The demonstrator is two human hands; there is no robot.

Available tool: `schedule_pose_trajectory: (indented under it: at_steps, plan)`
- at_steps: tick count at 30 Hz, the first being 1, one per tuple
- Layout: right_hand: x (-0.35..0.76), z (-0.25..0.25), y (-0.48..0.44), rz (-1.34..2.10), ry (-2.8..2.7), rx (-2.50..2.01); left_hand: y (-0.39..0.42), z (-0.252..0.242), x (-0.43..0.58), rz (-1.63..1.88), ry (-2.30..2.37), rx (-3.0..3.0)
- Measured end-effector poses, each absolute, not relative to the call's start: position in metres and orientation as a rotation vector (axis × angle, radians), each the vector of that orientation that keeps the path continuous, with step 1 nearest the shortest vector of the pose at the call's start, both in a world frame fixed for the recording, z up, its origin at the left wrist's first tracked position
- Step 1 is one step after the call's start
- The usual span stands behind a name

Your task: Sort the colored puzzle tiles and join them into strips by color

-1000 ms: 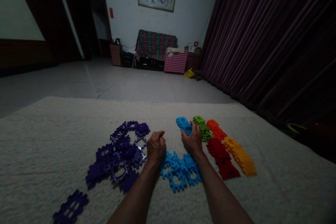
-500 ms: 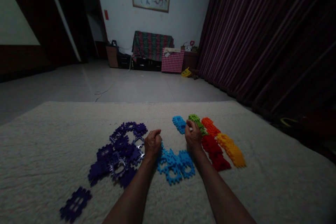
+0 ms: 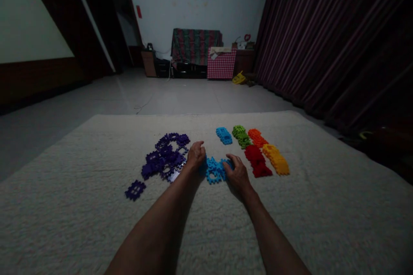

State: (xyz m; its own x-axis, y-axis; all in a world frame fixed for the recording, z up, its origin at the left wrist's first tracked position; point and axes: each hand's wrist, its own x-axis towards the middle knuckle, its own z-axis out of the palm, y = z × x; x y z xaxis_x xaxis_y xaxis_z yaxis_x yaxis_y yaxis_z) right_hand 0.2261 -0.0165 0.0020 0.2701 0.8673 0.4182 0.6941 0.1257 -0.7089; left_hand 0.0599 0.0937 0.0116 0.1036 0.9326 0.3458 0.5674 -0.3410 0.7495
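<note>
Several blue interlocking building tiles (image 3: pixel 214 170), toothed along their edges, lie in a loose heap between my hands. My left hand (image 3: pixel 196 154) rests against the heap's left side, its fingers loosely bent and partly apart. On the other side, my right hand (image 3: pixel 238 172) has its fingers spread over the right edge of the blue tiles, touching them. My hands cover the outer parts of the heap. Left of my left hand is a larger spread of purple interlocking tiles (image 3: pixel 161 158), and one single purple tile (image 3: pixel 135 190) lies apart, nearer to me.
Beyond my right hand stand rows of stacked tiles: blue (image 3: pixel 223 135), green (image 3: pixel 241 136), orange (image 3: pixel 257 137), red (image 3: pixel 257 161) and yellow (image 3: pixel 276 160). Everything lies on a pale, soft mat (image 3: pixel 106 232). A dark curtain (image 3: pixel 309 38) hangs at the right.
My view has tilted and shifted. My right hand has come down from near the stacked blue row onto the blue heap's right edge, its fingers spreading. The blue tiles now sit closer together.
</note>
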Motion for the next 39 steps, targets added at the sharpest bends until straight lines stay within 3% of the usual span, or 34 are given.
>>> schedule_pose_trajectory:
  at_steps: [10,25,39]
  plan:
    - [0.205,0.002,-0.049,0.062,-1.879,-1.677,0.037,-0.018,0.053,1.116,1.491,2.295]
    - [0.214,-0.010,-0.036,0.097,-1.624,-1.585,0.027,-0.019,0.044,1.166,1.230,2.322]
    - [0.203,-0.001,-0.037,0.272,-1.588,-1.473,0.025,-0.020,0.047,1.187,1.300,2.276]
